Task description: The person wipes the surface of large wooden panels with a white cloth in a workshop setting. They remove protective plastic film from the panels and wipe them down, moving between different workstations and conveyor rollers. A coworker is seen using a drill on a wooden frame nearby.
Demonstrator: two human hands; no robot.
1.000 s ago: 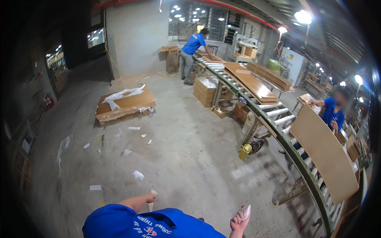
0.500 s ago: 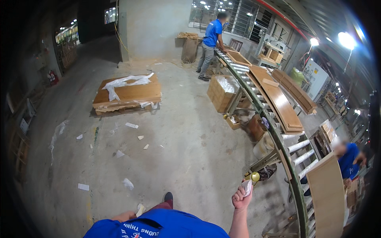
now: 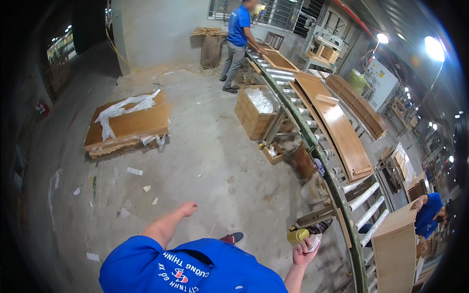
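My right hand (image 3: 304,251) pinches a pale scrap (image 3: 314,241), a yellow can (image 3: 298,236) just beside it and the roller conveyor (image 3: 364,210) near on its outer side. My left hand (image 3: 188,209) hangs loosely curled, holding nothing, over the concrete floor (image 3: 205,156).

The person wears a bright blue short-sleeved shirt (image 3: 195,266); white lettering curves across its fabric, with a small red-and-white emblem set among the letters; the sleeves end above the elbow, leaving both forearms bare; no gloves cover the left hand (image 3: 187,209) or the right hand (image 3: 304,251); no watch or band shows at either wrist; just above the shirt's upper edge a dark shoe (image 3: 232,238) with a red inner lining shows.
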